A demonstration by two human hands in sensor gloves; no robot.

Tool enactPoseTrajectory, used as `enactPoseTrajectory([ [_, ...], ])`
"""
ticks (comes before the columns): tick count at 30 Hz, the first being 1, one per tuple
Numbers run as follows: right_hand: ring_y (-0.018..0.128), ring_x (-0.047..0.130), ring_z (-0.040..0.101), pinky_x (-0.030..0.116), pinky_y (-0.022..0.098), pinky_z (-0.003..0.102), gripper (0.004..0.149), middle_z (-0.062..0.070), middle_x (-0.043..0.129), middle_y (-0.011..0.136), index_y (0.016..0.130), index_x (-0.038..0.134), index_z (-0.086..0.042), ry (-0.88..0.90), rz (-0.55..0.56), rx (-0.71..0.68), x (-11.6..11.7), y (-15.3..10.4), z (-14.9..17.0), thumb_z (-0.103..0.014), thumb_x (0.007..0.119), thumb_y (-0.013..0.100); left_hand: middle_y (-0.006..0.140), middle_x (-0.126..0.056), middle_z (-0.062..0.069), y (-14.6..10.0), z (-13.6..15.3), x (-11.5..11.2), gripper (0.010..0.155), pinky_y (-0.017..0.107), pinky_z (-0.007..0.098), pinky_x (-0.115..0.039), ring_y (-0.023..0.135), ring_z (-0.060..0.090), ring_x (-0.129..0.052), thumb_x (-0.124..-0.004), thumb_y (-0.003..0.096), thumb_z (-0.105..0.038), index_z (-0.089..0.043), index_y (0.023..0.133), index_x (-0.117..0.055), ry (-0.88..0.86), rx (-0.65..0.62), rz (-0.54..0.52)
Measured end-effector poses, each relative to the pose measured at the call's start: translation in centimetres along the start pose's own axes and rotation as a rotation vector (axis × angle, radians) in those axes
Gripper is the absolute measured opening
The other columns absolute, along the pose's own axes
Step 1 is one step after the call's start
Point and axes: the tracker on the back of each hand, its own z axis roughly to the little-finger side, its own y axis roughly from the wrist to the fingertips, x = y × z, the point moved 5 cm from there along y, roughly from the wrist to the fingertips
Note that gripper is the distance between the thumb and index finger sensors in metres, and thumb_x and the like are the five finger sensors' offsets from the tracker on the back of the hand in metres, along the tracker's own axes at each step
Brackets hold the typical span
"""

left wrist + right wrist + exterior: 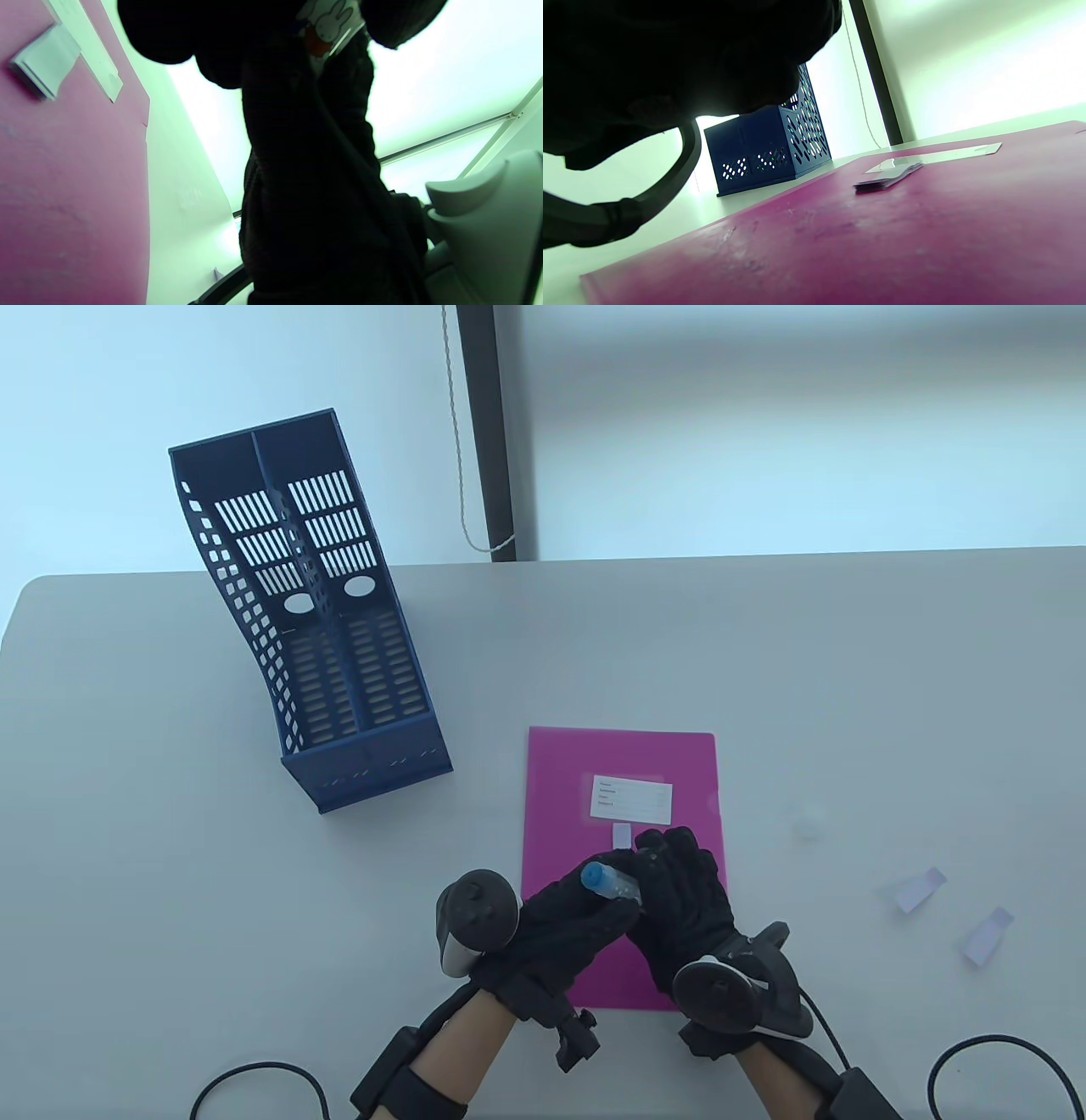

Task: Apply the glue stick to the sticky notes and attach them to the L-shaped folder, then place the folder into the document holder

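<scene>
At the left stands the document holder (pixel 310 619), made of dark blue plastic, with two tall compartments and walls full of slots and small holes. It stands on the grey table (pixel 127 814), well apart from the folder.

Near the middle the left hand (pixel 568 920) in a black knitted glove has its fingers curled around the glue stick (pixel 607 882), a small tube with a blue end; the left wrist view shows a printed rabbit on its label. The right hand (pixel 683 899) is just beside it, with its fingers curled at the other end of the tube. Both hands are above the lower half of the folder (pixel 560 780), a flat, smooth, magenta plastic sheet which lies on the table. On the folder is a white rectangular label (pixel 631 797), and just below it a small pale sticky note (pixel 622 836), with one edge a little raised.

At the right, two more sticky notes (pixel 920 889) lie on the table, near each other.
</scene>
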Motion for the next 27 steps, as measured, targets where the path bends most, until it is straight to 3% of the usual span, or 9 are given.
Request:
enactPoseTrajectory([
  [3,0.106,0.000,0.040,0.020,0.074,0.059,0.072,0.015,0.005,0.119,0.107,-0.005,-0.013,-0.014,-0.014,-0.024,-0.1,0.0,-0.4,-0.035,0.052,0.068,0.107,-0.064,0.024,-0.1,0.1,0.4,0.063,0.063,0.055,-0.069,0.089,0.034,-0.080,-0.066,0.0587,-0.050,-0.010,0.106,-0.053,-0.014,-0.002,-0.043],
  [7,0.108,0.004,0.045,0.022,0.074,0.062,0.079,0.021,0.008,0.120,0.110,0.001,-0.009,-0.033,0.011,-0.001,-1.7,-0.1,0.6,-0.045,0.056,0.067,0.107,-0.062,0.025,-0.3,0.1,2.8,0.062,0.063,0.055,-0.069,0.089,0.035,-0.079,-0.063,0.0595,-0.049,-0.010,0.106,-0.049,0.001,-0.005,-0.131],
  [12,0.111,0.018,0.050,0.031,0.074,0.067,0.083,0.023,0.024,0.123,0.116,0.014,-0.008,-0.186,-0.066,0.170,-5.3,-0.4,5.3,-0.049,0.064,0.064,0.110,-0.056,0.032,-0.7,1.7,5.4,0.060,0.062,0.060,-0.069,0.091,0.047,-0.076,-0.060,0.0602,-0.050,-0.019,0.106,-0.037,-0.031,0.068,-0.119],
  [15,0.112,0.026,0.051,0.037,0.073,0.068,0.082,0.024,0.031,0.124,0.117,0.022,-0.008,-0.318,-0.156,0.326,-8.0,-1.1,9.3,-0.049,0.068,0.063,0.102,-0.068,0.031,-0.8,2.5,6.3,0.058,0.054,0.054,-0.078,0.079,0.042,-0.090,-0.061,0.0618,-0.047,-0.024,0.105,-0.032,-0.019,0.123,-0.066],
  [18,0.110,0.040,0.052,0.045,0.072,0.067,0.080,0.026,0.042,0.121,0.117,0.029,-0.007,-0.423,-0.252,0.471,-9.7,-2.6,13.0,-0.047,0.071,0.062,0.088,-0.080,0.025,-0.9,2.5,7.2,0.059,0.040,0.041,-0.084,0.055,0.025,-0.098,-0.065,0.0610,-0.043,-0.024,0.107,-0.035,0.126,0.168,-0.077],
  [21,0.104,0.056,0.051,0.055,0.070,0.064,0.072,0.026,0.058,0.115,0.115,0.044,-0.006,-0.564,-0.362,0.615,-10.1,-4.6,16.5,-0.043,0.074,0.061,0.064,-0.097,0.013,-1.4,1.5,8.8,0.066,0.019,0.030,-0.085,0.026,0.012,-0.100,-0.072,0.0563,-0.050,-0.016,0.111,-0.054,0.417,0.169,-0.183],
  [23,0.099,0.068,0.047,0.061,0.068,0.062,0.061,0.022,0.072,0.108,0.109,0.058,-0.008,-0.619,-0.440,0.674,-9.6,-5.5,17.9,-0.041,0.075,0.061,0.054,-0.099,0.012,-1.6,1.0,9.1,0.069,0.015,0.029,-0.083,0.020,0.011,-0.098,-0.070,0.0558,-0.056,-0.015,0.110,-0.059,0.543,0.151,-0.206],
  [27,0.091,0.077,0.043,0.067,0.064,0.058,0.056,0.019,0.080,0.099,0.104,0.064,-0.010,-0.679,-0.538,0.727,-7.9,-6.7,19.7,-0.043,0.075,0.060,0.049,-0.097,0.010,-1.9,0.1,9.2,0.069,0.014,0.029,-0.081,0.017,0.008,-0.093,-0.061,0.0586,-0.056,-0.011,0.110,-0.061,0.745,0.129,-0.198],
])
